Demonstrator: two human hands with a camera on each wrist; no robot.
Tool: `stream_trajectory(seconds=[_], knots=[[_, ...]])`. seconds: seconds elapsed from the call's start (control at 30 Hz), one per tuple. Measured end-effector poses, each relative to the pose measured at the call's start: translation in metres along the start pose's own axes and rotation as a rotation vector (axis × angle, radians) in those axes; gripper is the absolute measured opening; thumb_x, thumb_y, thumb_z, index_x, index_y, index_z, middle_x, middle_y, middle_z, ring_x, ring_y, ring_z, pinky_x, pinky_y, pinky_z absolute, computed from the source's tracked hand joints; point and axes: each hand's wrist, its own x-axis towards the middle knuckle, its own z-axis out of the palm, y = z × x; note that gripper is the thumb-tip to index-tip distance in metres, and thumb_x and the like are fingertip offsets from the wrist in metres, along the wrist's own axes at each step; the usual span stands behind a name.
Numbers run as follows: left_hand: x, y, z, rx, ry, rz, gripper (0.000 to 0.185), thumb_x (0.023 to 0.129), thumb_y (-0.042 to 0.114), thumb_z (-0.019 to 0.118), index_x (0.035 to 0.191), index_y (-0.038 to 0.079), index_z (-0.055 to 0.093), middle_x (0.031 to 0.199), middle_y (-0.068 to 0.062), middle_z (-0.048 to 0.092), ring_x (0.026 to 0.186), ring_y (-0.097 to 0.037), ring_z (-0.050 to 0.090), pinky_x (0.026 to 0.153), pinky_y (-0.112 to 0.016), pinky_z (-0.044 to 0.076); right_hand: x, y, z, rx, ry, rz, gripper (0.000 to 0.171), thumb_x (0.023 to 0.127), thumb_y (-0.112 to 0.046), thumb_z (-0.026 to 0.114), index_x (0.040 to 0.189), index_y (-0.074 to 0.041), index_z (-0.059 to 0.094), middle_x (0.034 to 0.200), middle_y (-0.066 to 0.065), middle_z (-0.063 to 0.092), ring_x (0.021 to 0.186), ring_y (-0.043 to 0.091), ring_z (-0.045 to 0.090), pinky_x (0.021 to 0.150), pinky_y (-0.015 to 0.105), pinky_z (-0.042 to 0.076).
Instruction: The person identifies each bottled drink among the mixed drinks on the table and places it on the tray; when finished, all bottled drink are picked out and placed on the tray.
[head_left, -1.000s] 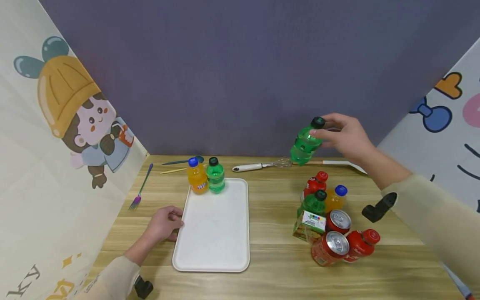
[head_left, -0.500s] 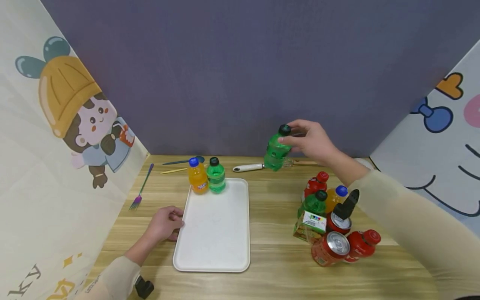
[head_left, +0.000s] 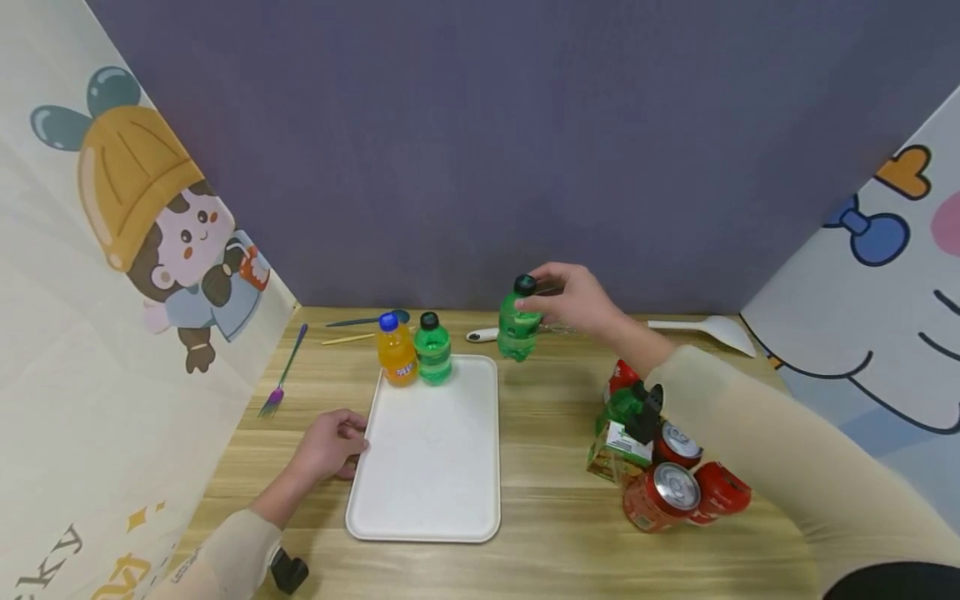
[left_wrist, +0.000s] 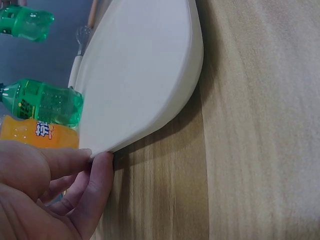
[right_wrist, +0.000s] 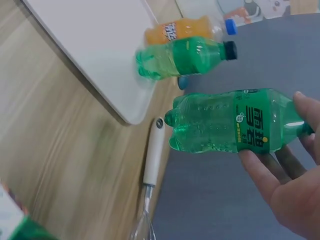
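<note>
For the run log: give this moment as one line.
right hand: holds green bottle, airborne beside tray | left hand: touches tray edge

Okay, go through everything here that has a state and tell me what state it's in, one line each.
Right hand: grips the carried green bottle by its neck, in the air.
Left hand: fingers touch the tray edge.
Orange bottle: upright, capped.
Second green bottle: upright, capped.
Cans: unopened.

White tray (head_left: 423, 467), green bottle (head_left: 517, 329) with black cap, orange bottle (head_left: 395, 354) with blue cap, purple fork (head_left: 281, 382)
</note>
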Motion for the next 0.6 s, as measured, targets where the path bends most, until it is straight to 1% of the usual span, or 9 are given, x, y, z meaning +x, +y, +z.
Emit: stream_trajectory(seconds=[0.1, 0.23, 0.27, 0.37, 0.47, 0.6], knots=[[0.0, 0.001, 0.0, -0.006, 0.001, -0.002, 0.03, 0.091, -0.002, 0.069, 0.121, -0.005, 0.062, 0.097, -0.015, 0.065, 0.072, -0.022, 0.066, 0.056, -0.037, 0.065, 0.005, 0.002, 0.012, 0.004, -0.018, 0.001, 0.043, 0.089, -0.025, 0.082, 0.126, -0.01, 0.067, 0.122, 0.013, 0.067, 0.105, 0.028, 0.069, 0.074, 0.037, 0.068], [0.0, 0.002, 0.0, -0.015, -0.002, 0.0, 0.031, 0.091, -0.002, 0.069, 0.121, -0.005, 0.062, 0.097, -0.016, 0.065, 0.073, -0.023, 0.066, 0.056, -0.037, 0.066, 0.011, 0.005, 0.027, -0.005, -0.035, 0.004, 0.038, 0.089, -0.024, 0.082, 0.121, -0.012, 0.068, 0.118, 0.01, 0.069, 0.104, 0.027, 0.069, 0.074, 0.038, 0.068], [0.001, 0.002, 0.0, -0.011, -0.007, 0.008, 0.031, 0.092, -0.002, 0.068, 0.121, -0.006, 0.061, 0.097, -0.017, 0.065, 0.073, -0.023, 0.067, 0.056, -0.037, 0.066, 0.013, 0.006, 0.031, -0.007, -0.037, 0.003, 0.037, 0.088, -0.024, 0.083, 0.121, -0.012, 0.069, 0.118, 0.01, 0.069, 0.104, 0.027, 0.069, 0.075, 0.04, 0.068], [0.002, 0.001, 0.0, -0.021, 0.001, -0.005, 0.03, 0.091, -0.003, 0.069, 0.121, -0.005, 0.062, 0.097, -0.015, 0.065, 0.073, -0.022, 0.066, 0.056, -0.037, 0.066, 0.017, 0.008, 0.042, -0.036, -0.042, 0.003, 0.036, 0.087, -0.025, 0.084, 0.119, -0.014, 0.069, 0.116, 0.008, 0.071, 0.105, 0.025, 0.069, 0.078, 0.043, 0.067], [0.002, -0.001, 0.0, -0.015, 0.0, -0.001, 0.03, 0.091, -0.003, 0.068, 0.121, -0.005, 0.062, 0.097, -0.016, 0.065, 0.072, -0.022, 0.066, 0.056, -0.038, 0.066, 0.019, 0.01, 0.053, -0.04, -0.047, 0.018, 0.037, 0.086, -0.025, 0.085, 0.117, -0.014, 0.07, 0.116, 0.006, 0.071, 0.106, 0.025, 0.069, 0.082, 0.047, 0.066], [0.001, -0.002, 0.0, -0.015, 0.002, -0.001, 0.031, 0.091, -0.003, 0.068, 0.121, -0.006, 0.062, 0.097, -0.016, 0.065, 0.072, -0.021, 0.066, 0.056, -0.038, 0.066, 0.02, 0.013, 0.066, -0.044, -0.051, 0.034, 0.038, 0.085, -0.025, 0.086, 0.117, -0.014, 0.069, 0.117, 0.005, 0.07, 0.109, 0.025, 0.068, 0.079, 0.04, 0.067]])
